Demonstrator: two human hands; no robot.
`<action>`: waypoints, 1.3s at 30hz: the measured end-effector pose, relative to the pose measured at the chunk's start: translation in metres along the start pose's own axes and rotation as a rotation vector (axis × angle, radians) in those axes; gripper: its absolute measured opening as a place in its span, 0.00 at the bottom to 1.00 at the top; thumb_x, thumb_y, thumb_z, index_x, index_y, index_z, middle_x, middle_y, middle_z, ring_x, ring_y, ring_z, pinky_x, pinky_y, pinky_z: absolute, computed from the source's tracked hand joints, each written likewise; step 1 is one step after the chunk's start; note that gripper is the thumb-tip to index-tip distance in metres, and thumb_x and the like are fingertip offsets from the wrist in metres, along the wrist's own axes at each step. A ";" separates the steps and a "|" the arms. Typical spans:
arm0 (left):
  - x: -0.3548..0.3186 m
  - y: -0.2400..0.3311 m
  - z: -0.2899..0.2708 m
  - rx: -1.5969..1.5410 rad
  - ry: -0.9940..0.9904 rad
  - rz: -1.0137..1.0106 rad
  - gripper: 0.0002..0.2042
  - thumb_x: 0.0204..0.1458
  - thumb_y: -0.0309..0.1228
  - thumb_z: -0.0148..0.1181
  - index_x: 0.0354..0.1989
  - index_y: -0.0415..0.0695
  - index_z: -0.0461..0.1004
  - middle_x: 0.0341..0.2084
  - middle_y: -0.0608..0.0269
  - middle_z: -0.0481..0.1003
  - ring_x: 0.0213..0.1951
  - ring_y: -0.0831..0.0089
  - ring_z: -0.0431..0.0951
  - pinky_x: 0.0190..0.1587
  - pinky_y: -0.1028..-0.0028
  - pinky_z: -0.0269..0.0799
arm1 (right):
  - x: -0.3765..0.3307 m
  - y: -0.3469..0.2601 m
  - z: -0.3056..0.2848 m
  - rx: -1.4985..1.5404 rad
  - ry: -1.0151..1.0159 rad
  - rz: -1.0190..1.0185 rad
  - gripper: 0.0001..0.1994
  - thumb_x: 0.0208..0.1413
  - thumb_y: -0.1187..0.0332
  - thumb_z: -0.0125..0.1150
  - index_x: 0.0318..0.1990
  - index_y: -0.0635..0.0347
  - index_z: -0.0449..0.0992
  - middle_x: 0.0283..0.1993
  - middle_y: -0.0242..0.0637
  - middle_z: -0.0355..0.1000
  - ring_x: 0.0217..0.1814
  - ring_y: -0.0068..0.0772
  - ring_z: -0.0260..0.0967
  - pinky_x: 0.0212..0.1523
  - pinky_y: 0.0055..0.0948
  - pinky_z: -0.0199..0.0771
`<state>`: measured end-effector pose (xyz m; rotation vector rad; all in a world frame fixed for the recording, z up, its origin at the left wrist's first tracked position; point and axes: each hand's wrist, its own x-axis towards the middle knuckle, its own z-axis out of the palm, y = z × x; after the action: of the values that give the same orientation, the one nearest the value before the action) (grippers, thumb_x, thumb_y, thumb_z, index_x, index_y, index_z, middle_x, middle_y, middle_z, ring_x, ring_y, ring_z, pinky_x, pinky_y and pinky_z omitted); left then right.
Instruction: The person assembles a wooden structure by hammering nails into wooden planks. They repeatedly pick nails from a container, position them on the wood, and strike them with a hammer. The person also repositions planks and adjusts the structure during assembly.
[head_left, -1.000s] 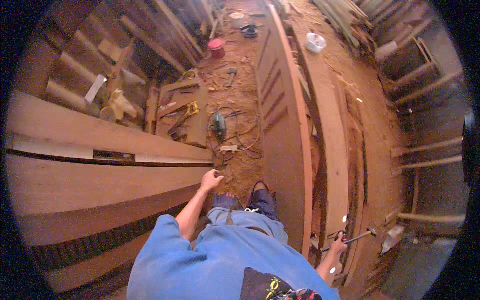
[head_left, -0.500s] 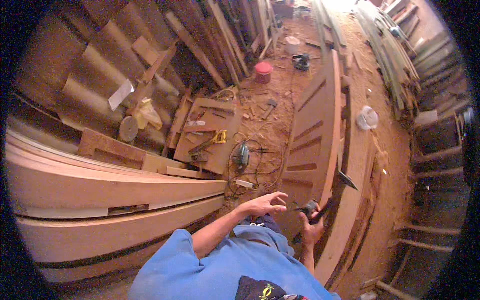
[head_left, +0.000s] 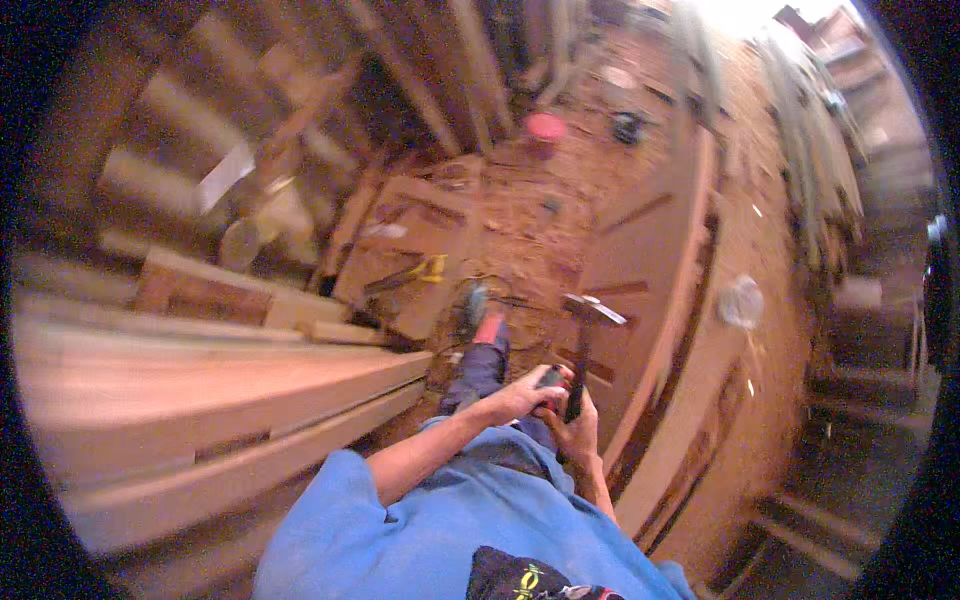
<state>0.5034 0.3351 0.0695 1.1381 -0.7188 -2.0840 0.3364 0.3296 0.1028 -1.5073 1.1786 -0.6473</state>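
In front of my waist both hands are close together. My right hand (head_left: 576,430) is closed round the dark handle of a hammer (head_left: 578,360), whose metal head points up and away over the panelled door (head_left: 640,262). My left hand (head_left: 522,394) grips a small dark object with red on it (head_left: 552,381), right beside the hammer handle; the fingers and blur hide its exact kind. The right fingers may touch this object as well, but I cannot tell.
Long timber beams (head_left: 230,400) are stacked at my left. A yellow-handled saw (head_left: 430,269) lies on a panel (head_left: 400,200). Ahead are a red-lidded bucket (head_left: 545,130) and a floor strewn with shavings. A clear tub (head_left: 741,302) is on the right. My leg (head_left: 482,368) is stepped forward.
My left hand has moved right and closed on the small dark object that was in my right hand. The hammer has swung left and upright. My leg has come forward and the view has shifted.
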 end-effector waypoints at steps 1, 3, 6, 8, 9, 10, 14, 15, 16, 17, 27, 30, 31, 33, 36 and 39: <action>0.011 0.006 -0.001 -0.001 -0.013 -0.058 0.28 0.60 0.38 0.60 0.66 0.41 0.60 0.53 0.57 0.73 0.52 0.69 0.75 0.54 0.70 0.72 | 0.005 0.000 -0.015 -0.042 0.045 -0.005 0.37 0.47 0.63 0.77 0.64 0.61 0.66 0.57 0.41 0.72 0.58 0.36 0.71 0.59 0.33 0.70; 0.034 0.020 -0.006 -0.058 0.000 -0.012 0.26 0.57 0.36 0.62 0.62 0.42 0.64 0.48 0.62 0.74 0.44 0.73 0.76 0.46 0.72 0.74 | 0.018 0.006 -0.043 -0.270 0.154 -0.160 0.31 0.50 0.59 0.75 0.58 0.62 0.70 0.56 0.43 0.72 0.57 0.38 0.72 0.57 0.33 0.72; 0.063 0.053 -0.018 -0.232 0.056 -0.174 0.25 0.56 0.29 0.62 0.62 0.46 0.63 0.47 0.61 0.74 0.45 0.69 0.77 0.47 0.67 0.75 | 0.033 0.020 -0.101 -0.227 0.489 -0.060 0.16 0.55 0.65 0.70 0.44 0.62 0.71 0.48 0.43 0.73 0.43 0.34 0.74 0.45 0.32 0.74; 0.079 0.077 -0.029 -0.245 0.045 -0.169 0.22 0.55 0.28 0.62 0.58 0.47 0.66 0.44 0.62 0.74 0.43 0.68 0.77 0.46 0.67 0.75 | 0.051 0.037 -0.136 -0.291 0.710 0.050 0.12 0.57 0.68 0.66 0.43 0.62 0.70 0.40 0.38 0.73 0.35 0.30 0.73 0.40 0.32 0.74; 0.087 0.089 -0.033 -0.270 0.088 -0.196 0.20 0.55 0.29 0.62 0.56 0.47 0.66 0.43 0.62 0.74 0.42 0.68 0.76 0.45 0.67 0.75 | 0.062 0.047 -0.160 -0.399 0.841 0.107 0.11 0.59 0.67 0.65 0.42 0.62 0.71 0.35 0.35 0.73 0.33 0.28 0.72 0.37 0.33 0.74; 0.098 0.102 -0.039 -0.231 0.082 -0.190 0.20 0.55 0.29 0.61 0.55 0.47 0.67 0.42 0.63 0.73 0.41 0.69 0.76 0.44 0.67 0.75 | 0.073 0.060 -0.184 -0.373 0.948 0.139 0.10 0.60 0.67 0.64 0.42 0.62 0.71 0.30 0.32 0.72 0.31 0.26 0.71 0.35 0.34 0.73; 0.136 0.147 -0.070 -0.150 0.082 -0.176 0.23 0.55 0.35 0.61 0.58 0.47 0.65 0.44 0.65 0.73 0.44 0.72 0.74 0.45 0.69 0.73 | 0.125 0.131 -0.280 -0.476 1.286 0.381 0.20 0.57 0.51 0.67 0.31 0.61 0.73 0.25 0.34 0.71 0.27 0.29 0.71 0.29 0.37 0.71; 0.140 0.155 -0.078 -0.168 0.116 -0.208 0.24 0.55 0.37 0.61 0.59 0.47 0.64 0.44 0.65 0.73 0.45 0.72 0.74 0.46 0.69 0.73 | 0.138 0.151 -0.301 -0.496 1.352 0.441 0.24 0.54 0.46 0.68 0.29 0.61 0.73 0.25 0.36 0.71 0.26 0.32 0.70 0.29 0.37 0.70; 0.148 0.162 -0.087 -0.173 0.102 -0.191 0.25 0.55 0.37 0.61 0.60 0.47 0.64 0.44 0.65 0.73 0.46 0.72 0.74 0.46 0.69 0.73 | 0.154 0.170 -0.317 -0.569 1.453 0.460 0.26 0.52 0.43 0.68 0.29 0.62 0.73 0.23 0.37 0.72 0.25 0.34 0.71 0.28 0.39 0.70; 0.152 0.166 -0.097 -0.178 0.092 -0.171 0.25 0.55 0.38 0.61 0.61 0.46 0.63 0.45 0.65 0.72 0.46 0.72 0.74 0.46 0.70 0.73 | 0.164 0.187 -0.332 -0.518 1.485 0.583 0.26 0.52 0.44 0.69 0.31 0.64 0.74 0.23 0.38 0.72 0.24 0.35 0.72 0.27 0.39 0.72; 0.129 0.131 -0.215 -0.026 0.291 -0.124 0.33 0.57 0.38 0.63 0.68 0.43 0.56 0.32 0.67 0.71 0.33 0.77 0.71 0.36 0.70 0.75 | 0.165 0.204 -0.363 0.524 1.255 0.596 0.16 0.56 0.76 0.51 0.51 0.72 0.72 0.38 0.45 0.74 0.32 0.42 0.76 0.32 0.41 0.82; 0.104 0.108 -0.227 -0.097 0.366 -0.107 0.33 0.56 0.38 0.63 0.67 0.44 0.56 0.31 0.67 0.70 0.32 0.77 0.71 0.34 0.71 0.74 | 0.136 0.183 -0.371 0.414 1.311 0.653 0.09 0.58 0.78 0.51 0.40 0.74 0.76 0.35 0.46 0.75 0.30 0.39 0.77 0.37 0.34 0.83; 0.091 0.099 -0.227 -0.116 0.433 -0.168 0.32 0.56 0.38 0.63 0.67 0.44 0.56 0.31 0.67 0.70 0.32 0.77 0.71 0.34 0.71 0.74 | 0.137 0.176 -0.374 0.348 1.243 0.550 0.08 0.58 0.78 0.53 0.41 0.74 0.75 0.35 0.46 0.75 0.30 0.39 0.77 0.36 0.34 0.84; 0.086 0.088 -0.234 -0.153 0.452 -0.063 0.31 0.56 0.37 0.63 0.65 0.45 0.58 0.31 0.67 0.70 0.32 0.78 0.71 0.32 0.72 0.74 | 0.136 0.146 -0.383 0.291 1.130 0.320 0.07 0.58 0.77 0.56 0.42 0.73 0.72 0.34 0.47 0.75 0.29 0.39 0.77 0.35 0.34 0.86; 0.086 0.070 -0.242 -0.220 0.472 -0.044 0.27 0.56 0.36 0.62 0.62 0.44 0.62 0.35 0.66 0.71 0.36 0.78 0.71 0.35 0.73 0.73 | 0.173 0.087 -0.377 0.235 1.124 0.388 0.12 0.52 0.81 0.63 0.37 0.56 0.66 0.33 0.39 0.72 0.27 0.32 0.74 0.28 0.26 0.81; 0.099 0.056 -0.242 -0.234 0.602 -0.067 0.30 0.56 0.38 0.59 0.65 0.37 0.60 0.50 0.58 0.69 0.52 0.71 0.68 0.55 0.72 0.63 | 0.253 0.024 -0.347 0.141 0.826 0.344 0.14 0.54 0.78 0.65 0.48 0.59 0.71 0.38 0.38 0.74 0.30 0.30 0.74 0.32 0.24 0.78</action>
<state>0.6880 0.1868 -0.0555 1.5548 -0.1458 -1.6778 0.1192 -0.0405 0.1335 -0.8765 1.9069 -1.1328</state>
